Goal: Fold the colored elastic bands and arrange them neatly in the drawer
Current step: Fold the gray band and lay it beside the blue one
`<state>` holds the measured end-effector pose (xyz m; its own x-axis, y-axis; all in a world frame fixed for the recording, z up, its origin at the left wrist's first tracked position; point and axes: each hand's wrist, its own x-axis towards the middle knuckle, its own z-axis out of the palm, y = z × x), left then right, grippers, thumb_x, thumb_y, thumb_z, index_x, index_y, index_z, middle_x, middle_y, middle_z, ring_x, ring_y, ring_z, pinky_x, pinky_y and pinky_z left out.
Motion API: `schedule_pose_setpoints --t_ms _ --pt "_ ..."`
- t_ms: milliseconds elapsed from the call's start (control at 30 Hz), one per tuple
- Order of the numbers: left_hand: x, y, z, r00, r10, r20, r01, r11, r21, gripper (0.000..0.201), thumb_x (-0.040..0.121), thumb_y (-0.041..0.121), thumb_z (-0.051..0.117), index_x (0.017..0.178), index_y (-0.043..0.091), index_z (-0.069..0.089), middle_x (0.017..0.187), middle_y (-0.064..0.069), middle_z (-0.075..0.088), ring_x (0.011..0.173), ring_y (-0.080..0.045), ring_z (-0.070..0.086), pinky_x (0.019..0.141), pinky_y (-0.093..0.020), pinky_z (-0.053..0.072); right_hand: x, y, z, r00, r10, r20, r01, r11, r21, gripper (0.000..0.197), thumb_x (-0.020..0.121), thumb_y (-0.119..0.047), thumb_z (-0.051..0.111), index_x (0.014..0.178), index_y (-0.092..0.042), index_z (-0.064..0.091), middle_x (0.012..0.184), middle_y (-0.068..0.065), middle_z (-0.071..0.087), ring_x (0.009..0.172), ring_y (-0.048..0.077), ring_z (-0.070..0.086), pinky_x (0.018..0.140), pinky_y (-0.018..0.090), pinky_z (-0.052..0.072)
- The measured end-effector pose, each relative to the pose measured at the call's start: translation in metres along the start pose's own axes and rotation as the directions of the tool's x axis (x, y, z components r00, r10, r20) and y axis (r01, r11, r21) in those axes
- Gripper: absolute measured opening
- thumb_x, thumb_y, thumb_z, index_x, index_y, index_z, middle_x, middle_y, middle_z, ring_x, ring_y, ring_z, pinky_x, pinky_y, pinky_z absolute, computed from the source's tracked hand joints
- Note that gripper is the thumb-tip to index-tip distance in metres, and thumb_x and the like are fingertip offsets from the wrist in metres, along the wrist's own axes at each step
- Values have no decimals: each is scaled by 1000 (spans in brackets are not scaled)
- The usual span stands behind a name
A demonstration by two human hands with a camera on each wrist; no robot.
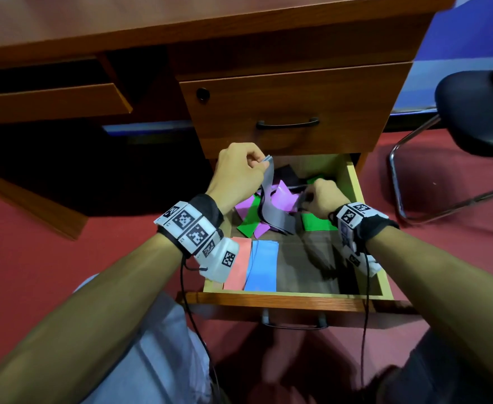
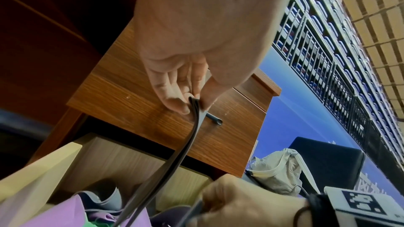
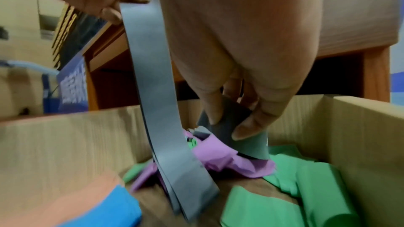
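Over the open drawer (image 1: 356,182), the left hand (image 1: 236,170) pinches the top of a grey band (image 1: 274,211) while the right hand (image 1: 322,196) grips its other end (lower, among purple and green bands (image 1: 318,221)); pink band (image 1: 239,263) and blue band (image 1: 262,265) lie folded in front.

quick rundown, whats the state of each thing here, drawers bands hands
lower drawer: pulled open
upper drawer: closed
grey band: lifted, held at both ends
pink band: folded flat, front left of the drawer
blue band: folded flat, beside the pink one
purple bands: loose, tangled at the back
green bands: loose, unfolded
left hand: pinches the band's upper end
right hand: grips its lower end
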<state>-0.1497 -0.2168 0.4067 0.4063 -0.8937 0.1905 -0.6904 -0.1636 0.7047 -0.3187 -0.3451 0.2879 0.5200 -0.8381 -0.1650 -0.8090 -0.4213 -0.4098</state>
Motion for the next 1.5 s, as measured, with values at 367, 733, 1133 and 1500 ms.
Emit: schedule_pose_setpoints --t_ms 367,733,1133,1500 --pt "-3 16 4 920 -306 246 388 806 -447 5 89 5 71 85 7 73 74 -4 61 64 -15 56 42 -19 47 -19 -43 -78 916 104 -387 270 553 788 24 102 -24 46 79 -17 52 67 4 44 58 11 41 55 26 33" --pt "-16 26 6 874 -355 332 482 723 -496 2 84 8 74 85 8 72 75 -7 65 53 -14 59 43 -19 48 -78 -36 -111 973 -232 -5 152 623 767 28 107 -31 46 89 -12 57 58 -3 38 44 10 38 45 22 25" --pt "-25 34 16 850 -244 466 481 719 -502 25 89 9 75 110 -5 73 92 -16 72 72 -22 72 50 -18 48 -87 -26 -85 975 -217 -37 186 724 665 16 104 -28 52 91 -21 48 72 3 54 61 21 47 51 31 39" --pt "-25 30 24 765 -288 576 636 476 -607 11 93 7 70 103 4 74 92 -9 77 77 -17 76 86 -27 52 -86 -30 -82 969 -202 -139 245 766 595 18 105 -32 49 99 -16 48 75 4 54 59 20 44 54 34 39"
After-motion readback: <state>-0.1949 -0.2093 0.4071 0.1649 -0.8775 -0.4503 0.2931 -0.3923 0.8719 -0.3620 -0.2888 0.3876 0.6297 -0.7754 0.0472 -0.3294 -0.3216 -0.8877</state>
